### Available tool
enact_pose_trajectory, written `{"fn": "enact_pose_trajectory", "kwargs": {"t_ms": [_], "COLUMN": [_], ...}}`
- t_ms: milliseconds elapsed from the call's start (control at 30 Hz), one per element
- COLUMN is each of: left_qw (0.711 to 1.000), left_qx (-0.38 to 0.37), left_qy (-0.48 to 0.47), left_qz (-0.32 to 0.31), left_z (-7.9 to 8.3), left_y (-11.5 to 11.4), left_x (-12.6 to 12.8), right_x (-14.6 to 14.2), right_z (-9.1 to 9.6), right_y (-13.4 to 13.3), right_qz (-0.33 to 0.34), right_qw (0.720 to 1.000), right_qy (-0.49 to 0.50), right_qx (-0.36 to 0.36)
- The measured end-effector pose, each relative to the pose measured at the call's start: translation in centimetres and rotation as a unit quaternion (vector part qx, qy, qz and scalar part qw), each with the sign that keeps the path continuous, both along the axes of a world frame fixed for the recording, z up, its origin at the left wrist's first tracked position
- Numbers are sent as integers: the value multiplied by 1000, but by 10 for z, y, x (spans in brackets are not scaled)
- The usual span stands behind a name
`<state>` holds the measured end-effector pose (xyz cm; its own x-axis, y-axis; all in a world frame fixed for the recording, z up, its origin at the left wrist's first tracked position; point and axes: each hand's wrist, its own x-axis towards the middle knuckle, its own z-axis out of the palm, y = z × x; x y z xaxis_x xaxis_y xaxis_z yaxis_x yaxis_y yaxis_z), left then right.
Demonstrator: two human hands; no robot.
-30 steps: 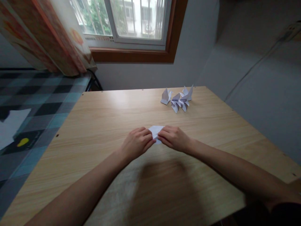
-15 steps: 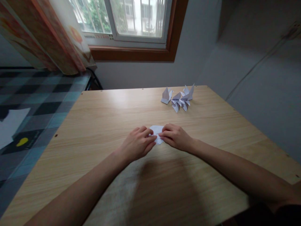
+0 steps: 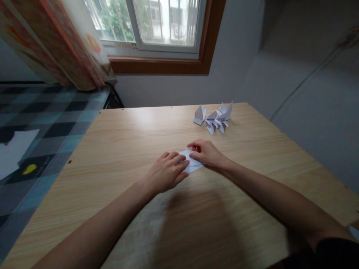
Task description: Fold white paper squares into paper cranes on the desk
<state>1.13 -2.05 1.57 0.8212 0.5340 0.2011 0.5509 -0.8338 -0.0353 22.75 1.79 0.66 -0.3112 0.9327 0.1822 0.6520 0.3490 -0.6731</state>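
A small folded piece of white paper (image 3: 194, 164) lies on the wooden table, between my two hands. My left hand (image 3: 168, 170) holds its left side, with bent fingers over the paper and the thumb nearer to me. At the right side is my right hand (image 3: 209, 152). Its thumb touches the top of the paper, while the index finger is lifted and curved, with a gap between them. The paper's left end is hidden under my left fingers. Farther back on the table stand several folded white paper pieces (image 3: 211, 121) with pointed tips.
The wooden table (image 3: 134, 134) reaches back towards the wall below a window (image 3: 168, 22). To the left is a surface with a checked cloth (image 3: 58, 112), bearing white paper sheets (image 3: 19, 149) and a black item with a yellow shape (image 3: 29, 169). A curtain (image 3: 56, 41) hangs above it.
My right hand has moved slightly back and right, and its thumb and index finger have parted. More of the paper shows, and it sits turned a little. My left hand has barely moved.
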Motion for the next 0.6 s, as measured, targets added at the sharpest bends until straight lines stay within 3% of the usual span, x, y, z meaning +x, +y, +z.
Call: {"fn": "enact_pose_trajectory", "kwargs": {"t_ms": [200, 433, 600], "left_qw": [999, 999, 999], "left_qx": [30, 1, 7], "left_qy": [-34, -29, -34], "left_qz": [13, -25, -35], "left_z": [-1, -2, -2], "left_y": [-1, 2, 4], "left_x": [-1, -1, -1], "right_x": [4, 17, 13], "right_z": [-7, -11, 3], "right_y": [-6, -22, -17], "right_qz": [25, 122, 57], "right_qw": [997, 983, 997], "right_qy": [70, 12, -4], "right_qx": [-3, 134, 61]}}
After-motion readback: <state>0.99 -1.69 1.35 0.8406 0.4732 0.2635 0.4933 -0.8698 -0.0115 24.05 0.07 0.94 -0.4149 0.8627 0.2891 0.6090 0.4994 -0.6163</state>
